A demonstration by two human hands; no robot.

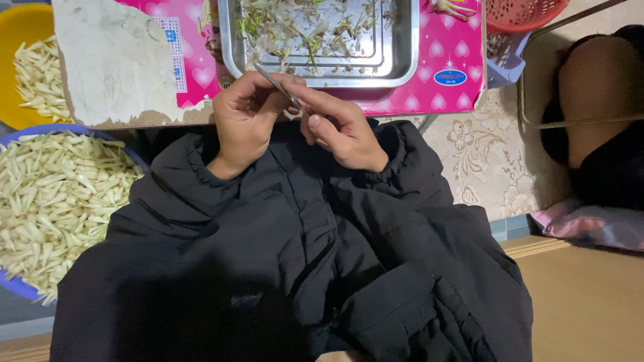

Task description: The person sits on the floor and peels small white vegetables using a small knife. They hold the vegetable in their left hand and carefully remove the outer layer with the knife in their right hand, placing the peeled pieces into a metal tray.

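My left hand (245,121) and my right hand (339,131) meet just in front of the table edge, above my black jacket. A thin metal blade (278,86) runs slantwise between them, its lower end pinched in my right hand's fingers. My left fingers curl tightly beside the blade, and whatever they hold is hidden. Directly beyond the hands sits a square steel tray (408,60) holding green and brown peelings.
A blue basin (17,287) heaped with pale peeled pieces stands at my left, a yellow basin (20,27) with more behind it. A pink patterned sheet (443,94) covers the table. A red basket (523,13) and another person's leg (597,87) are at right.
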